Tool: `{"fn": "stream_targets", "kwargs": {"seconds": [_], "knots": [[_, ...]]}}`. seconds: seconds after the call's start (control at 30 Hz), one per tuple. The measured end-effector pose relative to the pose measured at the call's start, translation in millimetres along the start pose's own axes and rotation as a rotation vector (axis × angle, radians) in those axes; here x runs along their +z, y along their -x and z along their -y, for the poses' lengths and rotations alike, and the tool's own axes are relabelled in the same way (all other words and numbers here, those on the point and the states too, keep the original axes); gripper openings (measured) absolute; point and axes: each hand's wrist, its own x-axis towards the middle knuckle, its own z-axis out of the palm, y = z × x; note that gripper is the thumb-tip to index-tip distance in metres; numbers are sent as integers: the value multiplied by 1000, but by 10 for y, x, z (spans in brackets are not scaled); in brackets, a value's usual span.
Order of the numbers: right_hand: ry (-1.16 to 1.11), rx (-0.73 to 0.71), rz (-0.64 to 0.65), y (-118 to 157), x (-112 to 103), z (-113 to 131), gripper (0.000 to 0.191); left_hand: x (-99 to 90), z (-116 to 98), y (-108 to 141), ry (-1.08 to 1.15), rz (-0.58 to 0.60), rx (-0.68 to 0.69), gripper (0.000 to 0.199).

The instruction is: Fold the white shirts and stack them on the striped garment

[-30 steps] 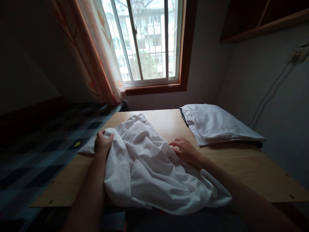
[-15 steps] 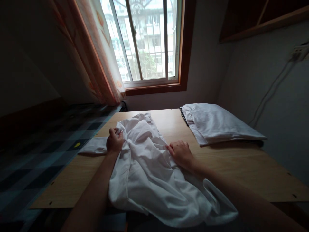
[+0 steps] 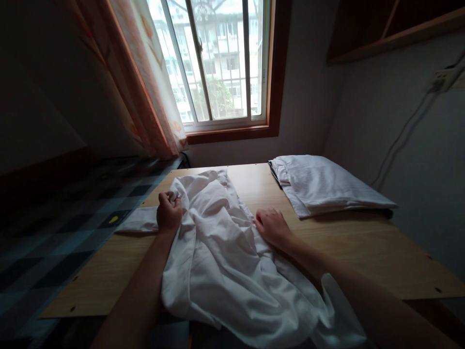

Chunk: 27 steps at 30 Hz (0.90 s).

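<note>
A rumpled white shirt (image 3: 221, 242) lies lengthwise over the wooden board, its lower part hanging past the near edge. One sleeve (image 3: 140, 219) sticks out flat to the left. My left hand (image 3: 169, 212) pinches the cloth at the shirt's upper left edge. On the opposite side, my right hand (image 3: 271, 225) is closed at the right edge of the shirt, with the fingers curled on the fabric. Near my right forearm a loose flap of the cloth (image 3: 332, 300) stands up and droops over the front edge.
Folded white clothes (image 3: 327, 186) with a dark layer beneath lie at the back right of the wooden board (image 3: 363, 257). To the left is a checked cloth surface (image 3: 43, 242). Behind the board are a window (image 3: 221, 63) and an orange-patterned curtain (image 3: 134, 82).
My left hand has moved slightly left with the pinched cloth. My right hand's fingers have curled in more, and the shirt's lower part has spread a little lower and to the right.
</note>
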Motion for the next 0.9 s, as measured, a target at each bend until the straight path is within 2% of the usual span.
{"fn": "stream_targets", "kwargs": {"seconds": [0.13,0.3,0.4,0.5,0.6,0.73,0.9], "knots": [[-14,18,-69,-24,27,-80,23,-1,25,-22,37,-34,2,28],[-54,-77,-15,-29,118,57,13,7,2,-5,89,-30,9,26],[-84,-118,-75,-77,126,36,12,-13,-5,-7,139,-60,1,25],[-192,-79,-248,-166,57,-162,13,-61,1,-37,148,-100,-14,23],[-408,-34,-395,-248,-70,-414,15,-130,6,-86,141,-135,-45,23],[-590,43,-493,-297,-247,-644,20,-242,18,-162,135,-184,-73,25],[-779,249,-582,-325,-462,-916,28,-379,143,-281,96,-263,-95,27]]}}
